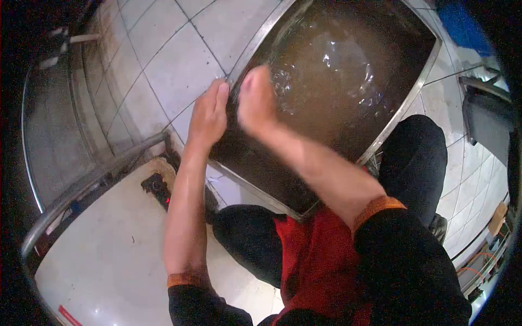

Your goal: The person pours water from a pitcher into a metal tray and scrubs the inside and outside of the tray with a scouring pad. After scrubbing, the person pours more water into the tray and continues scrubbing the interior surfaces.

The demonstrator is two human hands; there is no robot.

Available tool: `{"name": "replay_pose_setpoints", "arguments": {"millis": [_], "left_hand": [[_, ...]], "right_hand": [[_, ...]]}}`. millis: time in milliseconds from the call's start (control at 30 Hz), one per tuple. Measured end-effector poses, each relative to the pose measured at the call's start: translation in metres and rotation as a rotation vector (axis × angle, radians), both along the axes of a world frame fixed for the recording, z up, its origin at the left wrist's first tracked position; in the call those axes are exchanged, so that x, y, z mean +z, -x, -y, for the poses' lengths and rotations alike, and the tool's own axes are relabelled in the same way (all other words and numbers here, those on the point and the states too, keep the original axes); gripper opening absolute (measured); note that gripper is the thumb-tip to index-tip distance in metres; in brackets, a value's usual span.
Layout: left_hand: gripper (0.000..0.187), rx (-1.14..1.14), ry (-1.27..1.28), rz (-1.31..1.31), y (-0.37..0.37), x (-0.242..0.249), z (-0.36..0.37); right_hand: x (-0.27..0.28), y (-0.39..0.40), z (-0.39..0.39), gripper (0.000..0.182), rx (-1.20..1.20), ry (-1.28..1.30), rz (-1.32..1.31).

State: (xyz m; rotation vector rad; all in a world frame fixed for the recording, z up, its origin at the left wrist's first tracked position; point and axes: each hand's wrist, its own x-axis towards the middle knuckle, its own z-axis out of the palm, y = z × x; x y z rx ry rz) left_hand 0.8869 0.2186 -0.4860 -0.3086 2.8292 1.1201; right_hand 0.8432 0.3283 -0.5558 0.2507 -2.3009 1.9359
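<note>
A large metal basin (375,144) holds brownish water (326,65) with ripples and bright glints on its surface. My left hand (209,114) is at the basin's left rim, fingers pressed together and thumb along the top. Close to its right, my right hand (257,103) is curled closed over the water's left side, slightly blurred. A small gap shows between the two hands. Whatever the fingers hold, if anything, I cannot make out.
White floor tiles (174,65) surround the basin. At lower left is a pale, worn panel (119,244) with a metal bar (98,182) along its edge. My dark-clad knees (416,157) flank the basin's near end. A blue object (462,27) lies at upper right.
</note>
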Motion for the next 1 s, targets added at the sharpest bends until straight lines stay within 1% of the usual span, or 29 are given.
{"name": "replay_pose_setpoints", "arguments": {"millis": [67, 133, 200, 267, 300, 333, 400, 433, 467, 500, 533, 600, 633, 667, 733, 767, 800, 833, 867, 900, 967, 1000], "left_hand": [[0.032, 0.013, -0.035, -0.014, -0.003, -0.001, -0.002], [0.031, 0.021, -0.021, 0.021, -0.004, 0.004, -0.004], [0.031, 0.029, -0.015, 0.014, -0.001, 0.004, 0.0], [0.03, 0.035, -0.045, -0.019, -0.001, -0.004, -0.002], [0.03, 0.03, -0.04, 0.0, -0.001, 0.0, -0.002], [0.03, 0.028, -0.033, 0.005, -0.003, 0.002, -0.003], [0.03, 0.027, -0.019, -0.013, 0.002, 0.001, -0.003], [0.03, 0.018, -0.028, 0.025, 0.002, 0.001, -0.002], [0.03, 0.024, -0.039, 0.039, 0.006, 0.002, -0.002], [0.03, 0.028, -0.047, 0.069, 0.005, 0.004, -0.003], [0.03, 0.02, -0.037, 0.001, 0.002, 0.005, -0.003], [0.031, -0.01, -0.019, -0.162, 0.001, -0.002, -0.005], [0.032, 0.002, -0.034, -0.078, 0.0, 0.0, -0.006], [0.033, -0.001, -0.029, -0.132, 0.001, -0.002, -0.007], [0.034, -0.015, -0.039, -0.192, 0.005, -0.001, -0.015], [0.035, 0.035, -0.049, -0.115, 0.0, 0.001, -0.022], [0.036, 0.095, -0.056, -0.042, -0.007, 0.008, -0.033], [0.036, 0.157, -0.067, 0.041, -0.014, 0.013, -0.042], [0.037, 0.183, -0.083, 0.032, -0.02, 0.013, -0.048], [0.038, 0.205, -0.106, 0.012, -0.02, 0.009, -0.052], [0.04, 0.244, -0.128, 0.016, -0.037, 0.005, -0.059], [0.04, 0.26, -0.119, 0.008, -0.035, 0.003, -0.06]], "right_hand": [[-0.002, -0.027, -0.002, 0.012, 0.148, -0.018, -0.062], [0.0, 0.001, -0.003, 0.013, 0.071, -0.026, -0.027], [0.001, -0.005, 0.005, 0.013, 0.011, 0.015, 0.006], [0.001, -0.037, 0.003, 0.012, 0.157, 0.021, -0.013], [0.002, -0.03, -0.001, 0.011, 0.184, 0.012, -0.024], [0.007, -0.013, -0.001, 0.009, 0.114, -0.003, 0.103], [0.003, 0.015, 0.004, 0.008, -0.125, 0.111, 0.075], [0.006, -0.009, 0.007, 0.01, 0.002, -0.013, 0.226], [-0.004, -0.034, 0.005, 0.012, 0.121, -0.024, 0.041], [-0.011, -0.04, 0.001, 0.013, 0.156, -0.035, 0.023], [-0.017, -0.044, 0.002, 0.015, 0.192, -0.029, -0.002], [-0.037, -0.028, -0.001, 0.015, 0.074, -0.093, 0.053], [-0.048, -0.019, -0.011, 0.02, 0.051, -0.255, 0.231], [-0.049, -0.004, -0.017, 0.023, -0.002, -0.307, 0.3], [-0.053, 0.02, -0.024, 0.035, -0.109, -0.419, 0.491], [-0.06, 0.028, -0.028, 0.039, -0.158, -0.423, 0.588], [-0.072, 0.029, -0.026, 0.043, -0.197, -0.346, 0.705], [-0.084, 0.026, -0.024, 0.047, -0.238, -0.19, 0.844], [-0.094, 0.016, -0.019, 0.051, -0.284, -0.013, 0.99], [-0.096, 0.001, -0.014, 0.056, -0.318, 0.111, 1.112], [-0.099, -0.055, 0.003, 0.054, -0.246, -0.082, 1.272], [-0.097, -0.061, 0.008, 0.053, -0.207, -0.171, 1.315]]}}
